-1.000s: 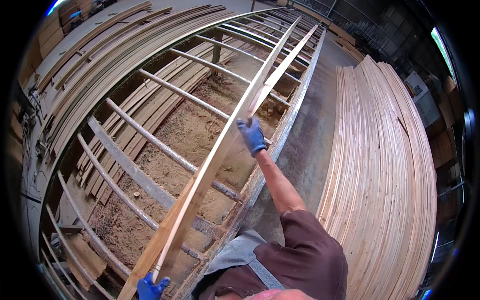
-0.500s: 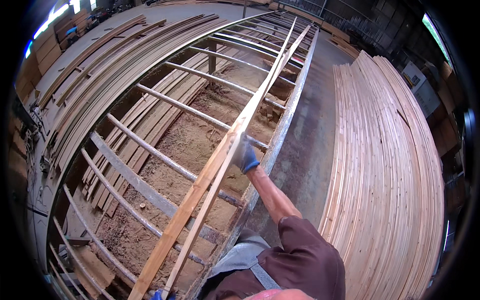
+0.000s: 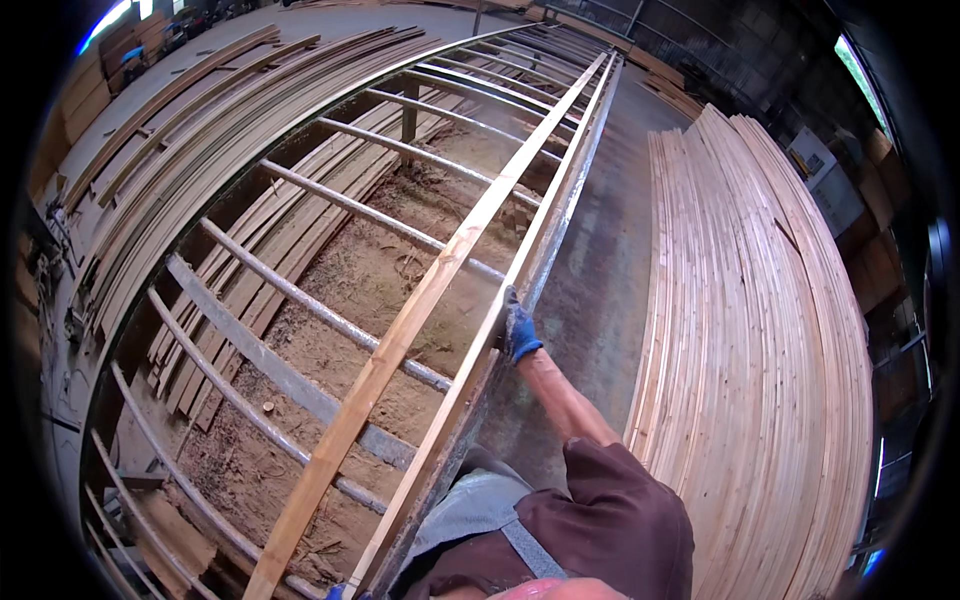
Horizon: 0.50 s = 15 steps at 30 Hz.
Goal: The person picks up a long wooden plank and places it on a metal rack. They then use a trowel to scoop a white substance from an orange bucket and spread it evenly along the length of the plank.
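two long wooden strips [image 3: 337,450] run over the metal rack [image 3: 252,338], parted at the near end, converging toward the far one. right hand [image 3: 521,328], gloved, grasps the outer strip [image 3: 441,415] along its side, likely to keep so long a piece steady. left hand [image 3: 338,593] barely peeks in below; can't tell its grip. inner strip [image 3: 400,345] lies across the rungs [image 3: 352,208], seemingly borne by them.

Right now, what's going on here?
A person's blue-gloved right hand is against the side of the nearer board; the left hand barely shows at the picture's lower edge. Another board lies left of it, across the metal bars. Stacked boards lie off to the right.
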Motion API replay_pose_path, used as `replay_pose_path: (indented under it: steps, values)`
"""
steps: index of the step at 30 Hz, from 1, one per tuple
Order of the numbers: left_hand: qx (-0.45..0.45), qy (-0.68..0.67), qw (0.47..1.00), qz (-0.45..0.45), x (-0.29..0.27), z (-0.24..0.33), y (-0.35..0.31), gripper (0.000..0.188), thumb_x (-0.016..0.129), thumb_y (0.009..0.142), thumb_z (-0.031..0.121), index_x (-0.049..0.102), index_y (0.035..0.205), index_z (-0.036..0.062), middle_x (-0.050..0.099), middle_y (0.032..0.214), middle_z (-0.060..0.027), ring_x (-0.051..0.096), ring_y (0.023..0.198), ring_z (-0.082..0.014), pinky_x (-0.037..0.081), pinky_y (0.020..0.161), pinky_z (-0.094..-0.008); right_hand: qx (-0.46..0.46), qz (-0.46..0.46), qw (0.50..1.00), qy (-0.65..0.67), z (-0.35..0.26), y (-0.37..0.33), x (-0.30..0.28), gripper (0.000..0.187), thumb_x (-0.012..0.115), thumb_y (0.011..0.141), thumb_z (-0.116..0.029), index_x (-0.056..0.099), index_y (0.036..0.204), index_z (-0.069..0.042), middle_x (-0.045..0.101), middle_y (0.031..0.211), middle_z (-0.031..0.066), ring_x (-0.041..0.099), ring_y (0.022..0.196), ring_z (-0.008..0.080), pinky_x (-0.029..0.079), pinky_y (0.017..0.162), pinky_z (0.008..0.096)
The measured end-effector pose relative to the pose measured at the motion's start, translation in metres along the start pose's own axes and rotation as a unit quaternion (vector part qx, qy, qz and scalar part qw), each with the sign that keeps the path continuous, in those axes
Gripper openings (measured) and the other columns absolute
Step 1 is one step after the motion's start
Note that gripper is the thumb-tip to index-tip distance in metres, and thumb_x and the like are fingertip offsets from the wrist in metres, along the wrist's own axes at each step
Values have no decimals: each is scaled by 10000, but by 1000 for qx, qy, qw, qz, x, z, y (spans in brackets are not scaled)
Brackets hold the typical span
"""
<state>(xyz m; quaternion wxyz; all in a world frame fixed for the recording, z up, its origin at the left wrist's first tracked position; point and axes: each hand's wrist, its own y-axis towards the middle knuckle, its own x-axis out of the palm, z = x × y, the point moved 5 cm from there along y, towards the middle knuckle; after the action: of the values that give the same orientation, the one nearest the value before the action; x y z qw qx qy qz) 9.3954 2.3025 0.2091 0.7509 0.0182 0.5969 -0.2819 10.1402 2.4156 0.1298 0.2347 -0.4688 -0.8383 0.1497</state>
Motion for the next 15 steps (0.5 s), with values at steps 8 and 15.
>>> replay_pose_path:
  steps: [8, 15]
  values:
    - [-32, -61, 996, 65, -51, 72, 40, 464, 912, 719, 422, 700, 891, 48, 665, 736, -228, 630, 686, -458, 511, 630, -493, 87, -30, 996, -3, -27, 6, 5, 554, 574, 946, -734, 668, 940, -188, 646, 731, 21, 617, 593, 208, 502, 505, 372]
    - [-56, -49, 997, -4, 2, 40, 76, 359, 825, 821, 440, 696, 910, 117, 691, 807, -189, 670, 764, -428, 506, 661, -521, -45, -99, 865, -490, -130, -35, -17, 231, 675, 1015, -285, 762, 1116, -96, 692, 781, 63, 644, 635, 143, 555, 550, 288]
